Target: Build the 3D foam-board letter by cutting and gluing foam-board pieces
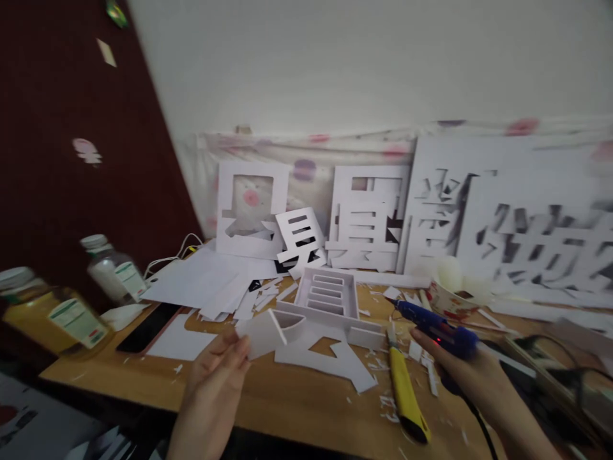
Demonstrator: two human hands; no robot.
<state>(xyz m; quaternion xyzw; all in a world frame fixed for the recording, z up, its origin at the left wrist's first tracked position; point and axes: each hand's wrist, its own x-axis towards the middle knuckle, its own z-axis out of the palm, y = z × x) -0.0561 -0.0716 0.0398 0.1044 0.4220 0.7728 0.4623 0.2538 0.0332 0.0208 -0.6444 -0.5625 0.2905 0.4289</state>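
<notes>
My left hand [218, 367] pinches a small white foam-board piece [261, 332] by its lower left corner, just above the wooden table [297, 399]. My right hand [462, 364] grips a blue glue gun [433, 327], its nozzle pointing left toward a white foam-board character with raised walls [328, 297] that lies flat on the table. A flat white cut-out [330, 361] lies in front of that piece, between my hands.
A yellow utility knife [406, 393] lies by my right hand. Two bottles [112, 268] [52, 313] and a black phone [148, 327] stand at the left. White sheets [201, 281], paper scraps and cut-out character boards [366, 217] line the back. Cables [555, 377] trail at right.
</notes>
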